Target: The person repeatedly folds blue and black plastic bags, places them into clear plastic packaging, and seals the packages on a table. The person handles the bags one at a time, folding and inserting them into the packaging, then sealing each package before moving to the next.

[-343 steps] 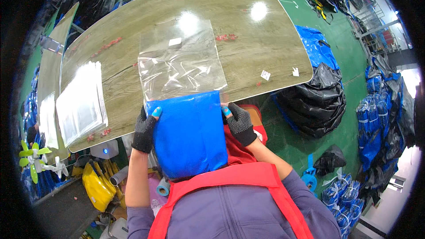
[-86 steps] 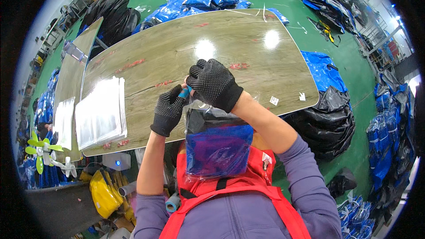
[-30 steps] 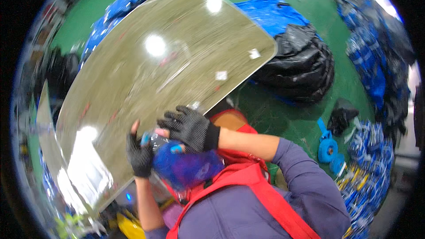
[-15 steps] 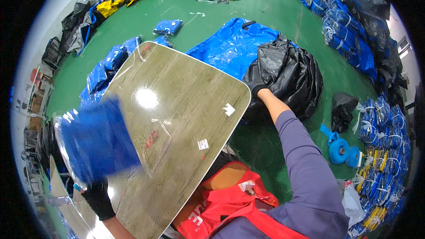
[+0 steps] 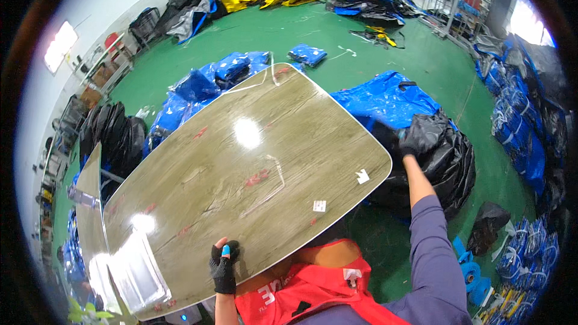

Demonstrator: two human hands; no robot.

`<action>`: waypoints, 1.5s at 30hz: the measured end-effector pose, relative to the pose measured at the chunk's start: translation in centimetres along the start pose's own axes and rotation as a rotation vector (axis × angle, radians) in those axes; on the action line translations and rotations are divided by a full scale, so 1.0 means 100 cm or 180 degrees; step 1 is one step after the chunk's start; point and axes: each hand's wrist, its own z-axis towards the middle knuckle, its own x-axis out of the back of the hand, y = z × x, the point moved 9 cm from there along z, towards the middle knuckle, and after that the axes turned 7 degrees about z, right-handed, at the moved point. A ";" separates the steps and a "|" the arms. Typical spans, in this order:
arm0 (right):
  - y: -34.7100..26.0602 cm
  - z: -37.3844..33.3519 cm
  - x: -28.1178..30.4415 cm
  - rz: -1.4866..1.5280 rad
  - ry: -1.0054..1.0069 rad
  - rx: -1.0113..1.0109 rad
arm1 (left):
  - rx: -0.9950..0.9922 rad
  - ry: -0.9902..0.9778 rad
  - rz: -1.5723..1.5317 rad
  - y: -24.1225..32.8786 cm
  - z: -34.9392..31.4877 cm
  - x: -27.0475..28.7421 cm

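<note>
My left hand [image 5: 224, 263], in a black glove with blue fingertips, rests on the near edge of the wood-pattern table [image 5: 253, 162] and holds nothing. My right arm in a purple sleeve stretches out to the right past the table's corner. My right hand [image 5: 414, 143], also in a black glove, grips a fold of the big black plastic bag [image 5: 448, 168] standing on the green floor. The glove blends with the black plastic, so the fingers are hard to make out. A stack of clear plastic bags [image 5: 135, 272] lies on the table's near left end.
Two small white labels [image 5: 361, 176] lie near the table's right edge. A blue sack [image 5: 391, 99] sits behind the black bag. Blue packed bundles [image 5: 205, 81] and black bags [image 5: 114, 135] are piled beyond the table. More blue goods [image 5: 524, 144] line the right side.
The blue packed bundle my left hand held up half a second ago is gone from view; that hand now rests on the table edge. My right hand stays at the black bag.
</note>
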 end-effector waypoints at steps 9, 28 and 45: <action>-0.222 -0.143 0.347 0.3487 -0.0627 0.3796 | 0.0790 -0.0944 -0.0794 -0.028 0.039 -0.011; -0.164 -0.254 0.173 0.0024 -0.1841 0.1570 | 0.0870 -0.0890 0.1691 0.034 0.100 0.153; -0.144 -0.172 0.132 0.4051 -0.3079 0.0272 | 0.0563 0.0666 0.4930 0.037 0.039 0.250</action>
